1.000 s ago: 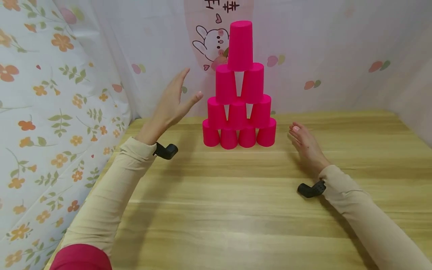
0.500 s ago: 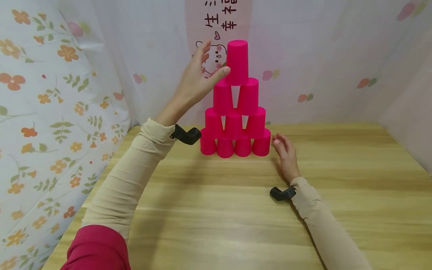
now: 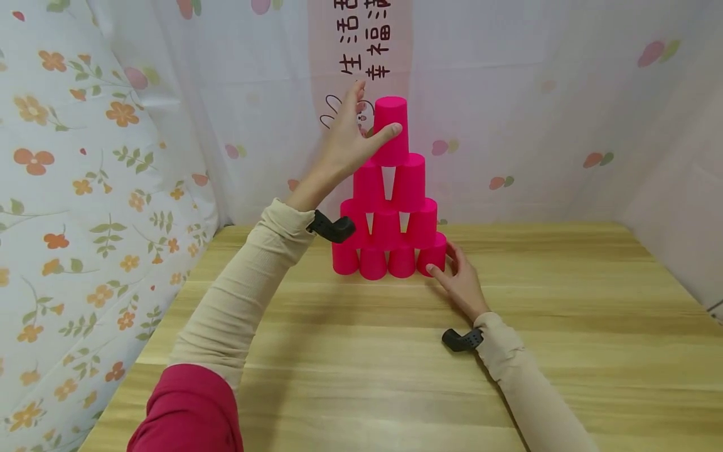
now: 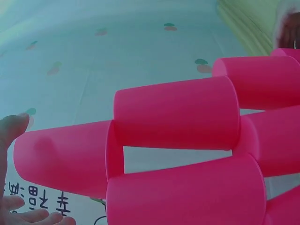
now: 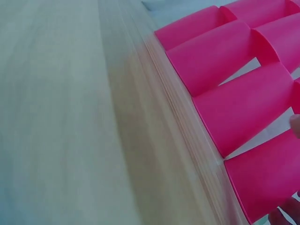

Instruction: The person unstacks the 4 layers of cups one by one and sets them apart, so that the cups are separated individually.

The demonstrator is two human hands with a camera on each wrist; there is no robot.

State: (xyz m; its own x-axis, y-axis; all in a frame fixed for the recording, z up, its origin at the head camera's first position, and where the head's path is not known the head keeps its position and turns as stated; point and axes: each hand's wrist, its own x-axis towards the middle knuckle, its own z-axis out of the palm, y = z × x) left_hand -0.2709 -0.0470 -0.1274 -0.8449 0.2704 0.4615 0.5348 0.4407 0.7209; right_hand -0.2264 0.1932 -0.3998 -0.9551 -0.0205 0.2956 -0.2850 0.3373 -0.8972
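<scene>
Pink cups stand upside down in a four-tier pyramid. My left hand [image 3: 347,141] is around the single top cup [image 3: 390,107], its thumb across the front in the head view and fingers extended on the far left side. In the left wrist view a gap shows between those fingers [image 4: 35,215] and the top cup [image 4: 65,157]. Low on the right, my right hand [image 3: 464,285] spans the end cup of the bottom row [image 3: 432,251], thumb at its front and fingers at its right side. The right wrist view shows fingertips [image 5: 286,213] right at this cup's edge [image 5: 265,176].
The pyramid stands on a wood-grain table [image 3: 361,376], near its back edge. Behind hangs a white curtain [image 3: 508,125] with fruit prints and lettering; a floral curtain [image 3: 101,188] runs along the left. Black wrist cameras [image 3: 333,227] jut out from both wrists.
My left hand has moved right, from beside the pyramid to around the top cup. The right hand has come left to the bottom-row end cup. The head view has tilted up.
</scene>
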